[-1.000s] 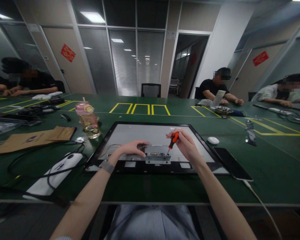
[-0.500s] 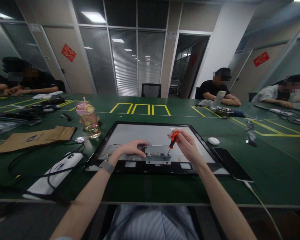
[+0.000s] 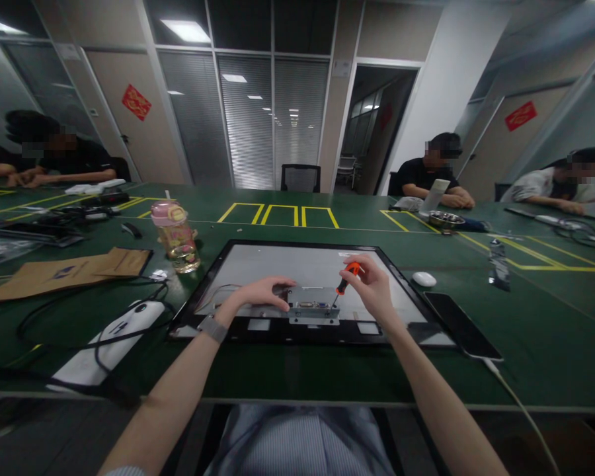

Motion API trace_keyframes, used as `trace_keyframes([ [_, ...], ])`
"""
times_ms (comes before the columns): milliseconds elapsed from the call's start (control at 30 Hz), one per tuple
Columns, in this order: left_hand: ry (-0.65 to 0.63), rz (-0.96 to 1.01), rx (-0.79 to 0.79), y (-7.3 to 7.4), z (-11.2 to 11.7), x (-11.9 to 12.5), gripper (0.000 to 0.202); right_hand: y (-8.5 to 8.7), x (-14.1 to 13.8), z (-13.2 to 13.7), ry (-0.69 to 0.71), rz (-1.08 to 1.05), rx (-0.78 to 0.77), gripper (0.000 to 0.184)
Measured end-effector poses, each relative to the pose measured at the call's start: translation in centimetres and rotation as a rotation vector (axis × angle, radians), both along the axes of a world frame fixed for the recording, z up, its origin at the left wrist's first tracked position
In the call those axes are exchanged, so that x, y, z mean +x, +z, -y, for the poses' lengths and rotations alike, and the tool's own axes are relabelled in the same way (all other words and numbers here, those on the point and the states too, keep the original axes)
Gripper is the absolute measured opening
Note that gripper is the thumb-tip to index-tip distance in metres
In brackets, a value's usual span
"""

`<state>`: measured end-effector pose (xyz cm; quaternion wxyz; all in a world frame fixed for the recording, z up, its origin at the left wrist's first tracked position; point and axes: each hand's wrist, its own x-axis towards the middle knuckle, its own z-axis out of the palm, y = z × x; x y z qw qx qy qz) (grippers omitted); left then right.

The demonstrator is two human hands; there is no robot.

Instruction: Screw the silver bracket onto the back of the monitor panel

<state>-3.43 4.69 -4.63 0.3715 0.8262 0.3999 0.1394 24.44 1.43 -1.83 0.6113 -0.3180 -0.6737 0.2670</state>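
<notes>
An orange-and-black screwdriver is pinched in my right hand, its handle leaning right. The shaft points down to the right end of a metal bracket with video ports along it. My left hand curls around the bracket's left end, thumb in front and fingers behind, steadying it. Both parts lie on a flat display panel with a black frame and grey back. Whether the screwdriver tip sits in a screw is too small to tell.
Right of the panel are a white mouse and a phone on a cable. On the left stand a pink-lidded bottle, a paper bag and a white power strip with black cords. Other people sit across the green table.
My right fingers have shifted around the screwdriver handle, and the hand has turned slightly. The tip stays at the bracket's right end; my left hand keeps its place.
</notes>
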Motion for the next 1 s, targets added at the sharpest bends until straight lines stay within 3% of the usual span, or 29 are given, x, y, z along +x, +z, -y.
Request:
trace_keyframes([
  [100, 0.002, -0.007, 0.000, 0.13, 0.05, 0.02, 0.070, 0.29, -0.14, 0.41, -0.009, 0.052, 0.032, 0.018],
  [267, 0.000, 0.000, -0.005, 0.32, 0.14, 0.09, 0.069, 0.44, -0.22, 0.82, 0.142, 0.008, -0.050, 0.028],
  [467, 0.018, -0.010, 0.000, 0.11, 0.14, 0.10, 0.069, 0.09, -0.22, 0.35, -0.012, 0.030, 0.034, 0.017],
  [667, 0.017, -0.003, 0.005, 0.33, 0.31, 0.11, 0.068, 0.18, -0.14, 0.56, 0.183, -0.028, -0.060, 0.028],
  [867, 0.011, -0.014, -0.001, 0.32, 0.17, 0.08, 0.071, 0.26, -0.23, 0.31, 0.045, -0.040, 0.003, 0.013],
  [1000, 0.016, -0.025, -0.010, 0.25, 0.16, 0.04, 0.070, 0.21, -0.21, 0.26, 0.107, -0.091, -0.023, 0.005],
])
